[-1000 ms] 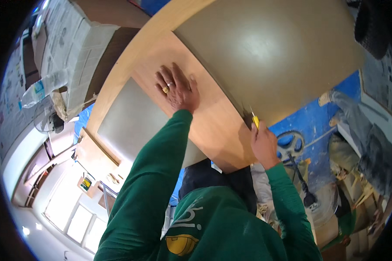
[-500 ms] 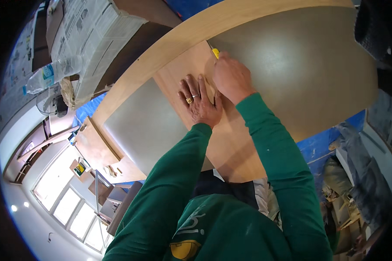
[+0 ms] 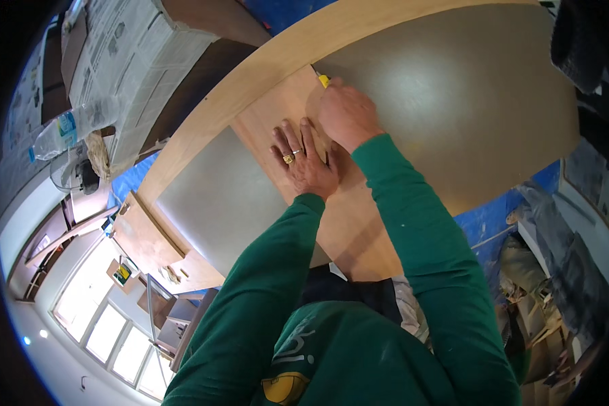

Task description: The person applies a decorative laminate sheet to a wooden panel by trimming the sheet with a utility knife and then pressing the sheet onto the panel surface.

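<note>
From my head, the fisheye camera looks down close above my green sweatshirt, taking in my left hand and right hand near mid-view and, well left of my left hand, windows toward its curved rim.

I am seeing wide room over the big gray sheet, right of the right hand. The left hand is blocking the wood strip's middle. A papery box is crowding the far left. Something dark, maybe cloth, is filling the top right.
</note>
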